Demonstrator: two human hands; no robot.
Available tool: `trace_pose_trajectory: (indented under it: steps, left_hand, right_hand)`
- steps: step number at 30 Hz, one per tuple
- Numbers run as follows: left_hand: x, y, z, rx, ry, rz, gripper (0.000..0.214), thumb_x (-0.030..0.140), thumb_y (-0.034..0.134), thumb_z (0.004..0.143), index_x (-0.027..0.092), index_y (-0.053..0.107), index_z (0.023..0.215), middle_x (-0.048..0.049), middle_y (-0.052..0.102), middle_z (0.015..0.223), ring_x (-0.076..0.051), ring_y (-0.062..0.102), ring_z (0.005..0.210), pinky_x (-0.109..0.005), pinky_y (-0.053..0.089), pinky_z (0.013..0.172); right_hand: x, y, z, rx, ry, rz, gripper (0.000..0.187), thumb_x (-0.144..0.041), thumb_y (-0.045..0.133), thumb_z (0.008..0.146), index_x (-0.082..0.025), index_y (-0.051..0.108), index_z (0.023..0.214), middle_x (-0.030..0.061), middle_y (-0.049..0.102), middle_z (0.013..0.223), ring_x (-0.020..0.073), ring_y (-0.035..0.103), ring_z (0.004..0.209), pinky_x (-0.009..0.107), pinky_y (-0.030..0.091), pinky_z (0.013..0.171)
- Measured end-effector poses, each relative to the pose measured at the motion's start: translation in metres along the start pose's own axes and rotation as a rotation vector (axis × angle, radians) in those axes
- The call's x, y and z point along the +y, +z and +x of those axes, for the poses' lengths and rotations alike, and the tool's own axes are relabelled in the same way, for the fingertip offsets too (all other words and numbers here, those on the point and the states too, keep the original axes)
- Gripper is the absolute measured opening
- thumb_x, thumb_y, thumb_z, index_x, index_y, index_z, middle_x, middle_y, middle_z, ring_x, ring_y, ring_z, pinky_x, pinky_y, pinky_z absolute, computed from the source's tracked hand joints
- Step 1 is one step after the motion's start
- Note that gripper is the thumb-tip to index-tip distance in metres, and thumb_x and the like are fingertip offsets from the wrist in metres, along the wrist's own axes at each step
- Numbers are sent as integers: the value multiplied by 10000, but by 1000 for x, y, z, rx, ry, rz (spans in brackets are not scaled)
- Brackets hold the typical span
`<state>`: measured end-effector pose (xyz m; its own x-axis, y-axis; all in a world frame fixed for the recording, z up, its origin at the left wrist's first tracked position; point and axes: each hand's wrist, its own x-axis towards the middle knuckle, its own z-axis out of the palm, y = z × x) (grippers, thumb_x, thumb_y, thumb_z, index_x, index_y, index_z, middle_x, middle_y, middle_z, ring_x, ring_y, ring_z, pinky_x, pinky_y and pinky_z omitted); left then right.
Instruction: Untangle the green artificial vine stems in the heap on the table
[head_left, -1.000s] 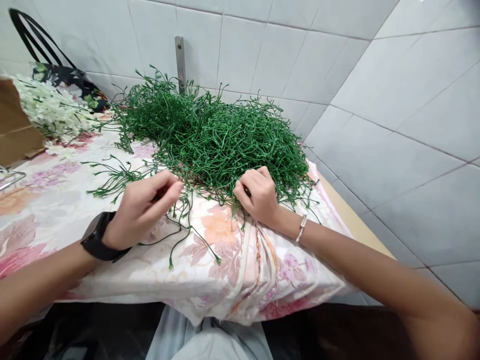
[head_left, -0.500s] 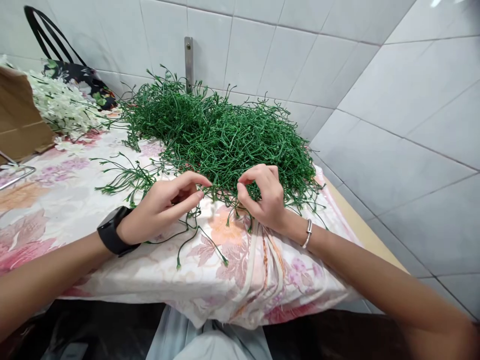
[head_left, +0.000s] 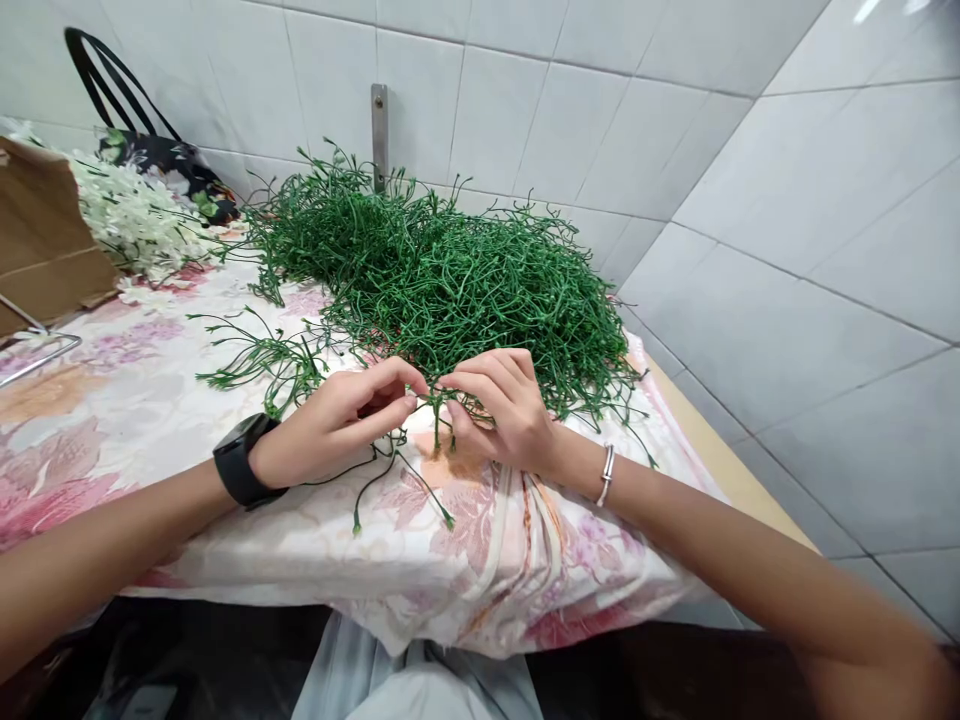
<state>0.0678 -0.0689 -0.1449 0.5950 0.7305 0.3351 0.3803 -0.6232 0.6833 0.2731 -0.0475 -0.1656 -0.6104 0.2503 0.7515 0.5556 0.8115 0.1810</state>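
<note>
My left hand (head_left: 349, 412), with a black watch on its wrist, pinches a green artificial flower stem (head_left: 437, 418) near the table's front. From the other side, the bent fingers of my right hand (head_left: 502, 408) close in on the same stem, index fingertip at its top; the exact contact is partly hidden. Behind both hands rises a large heap of green stems (head_left: 480, 280). A smaller bunch of stems (head_left: 274, 365) lies beyond my left hand. Loose stems (head_left: 397, 460) lie on the cloth below my hands.
A floral cloth (head_left: 315, 550) covers the table. White artificial flowers (head_left: 142, 220), a brown cardboard piece (head_left: 45, 230) and a metal wire (head_left: 45, 355) are at the left, before a dark floral bag (head_left: 169, 165). Tiled walls (head_left: 510, 110) border the back and right.
My right hand has moved left to the fingertips of my left hand, and its fingers have reached the stem. My left hand has shifted slightly right and down.
</note>
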Motion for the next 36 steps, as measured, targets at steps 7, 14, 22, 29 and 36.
trace_pose_trajectory:
  steps: [7,14,22,29,36]
  left_hand:
    - [-5,6,0,-20,39,104,165,311,466,819,151,480,855,75,265,521,-52,267,477,-167,235,457]
    - [-8,9,-1,36,104,174,187,257,448,833,161,551,957,72,357,518,-35,295,448,-156,237,450]
    - [-5,8,-1,-27,63,88,153,257,455,808,139,538,857,68,256,529,-54,248,484,-173,223,462]
    - [-4,11,2,-115,28,92,158,256,395,831,141,490,780,64,286,545,-52,259,493,-169,228,465]
    - [-5,10,-3,-25,16,136,171,252,385,848,152,449,726,66,291,528,-46,267,472,-170,234,460]
  right_hand:
    - [-1,2,0,-42,-59,-41,109,-139,515,746,-172,506,849,-6,582,784,96,502,756,284,362,743]
    - [-1,1,1,-75,-77,-58,26,-169,489,759,-162,480,782,-2,555,741,95,488,727,286,356,745]
    - [-4,0,1,-91,-154,-119,33,-165,469,774,-165,481,805,-11,549,739,85,473,718,276,334,760]
    - [-14,-2,2,-94,-183,-272,100,-172,426,776,-164,446,677,-23,487,640,99,428,668,304,261,725]
    - [10,2,-6,-44,204,-313,185,-177,396,790,-168,406,606,-32,444,576,97,391,632,298,218,705]
